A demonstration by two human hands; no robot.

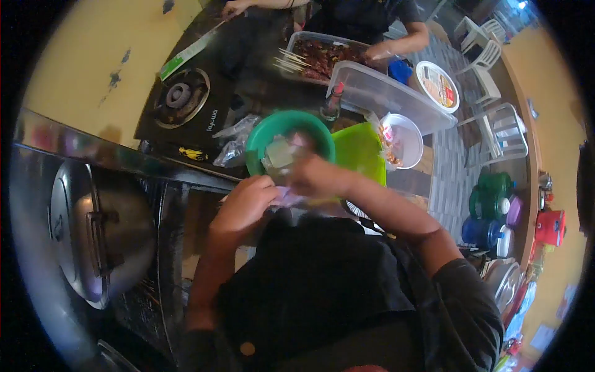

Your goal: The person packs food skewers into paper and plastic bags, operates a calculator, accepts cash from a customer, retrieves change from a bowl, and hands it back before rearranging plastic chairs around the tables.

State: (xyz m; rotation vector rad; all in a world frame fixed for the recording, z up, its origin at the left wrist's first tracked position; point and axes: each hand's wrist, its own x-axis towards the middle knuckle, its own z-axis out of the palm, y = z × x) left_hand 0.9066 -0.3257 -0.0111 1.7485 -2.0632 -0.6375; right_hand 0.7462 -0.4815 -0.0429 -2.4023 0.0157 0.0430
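Note:
A green plastic bowl [255, 152] stands at the counter's near edge with flat, pale greenish and pinkish pieces [280, 152] in it; they look like paper or thin plastic. My left hand [253, 197] is at the bowl's near rim, fingers closed on a thin purplish piece [287, 197] whose kind I cannot make out. Over the bowl's near right side is my right hand [319, 177], smeared by motion, so its fingers are unclear. Beside it on the right lies a bright green plastic container or board [359, 152]. Crumpled clear plastic [234, 146] sits left of the bowl.
Across the counter, another person's hand [379, 51] reaches into a clear tub [310, 38] of dark skewered meat. A sauce bottle [333, 102], clear lid [396, 93] and white bucket [406, 139] stand nearby. At left are a gas stove [180, 99] and a large metal pot [102, 229].

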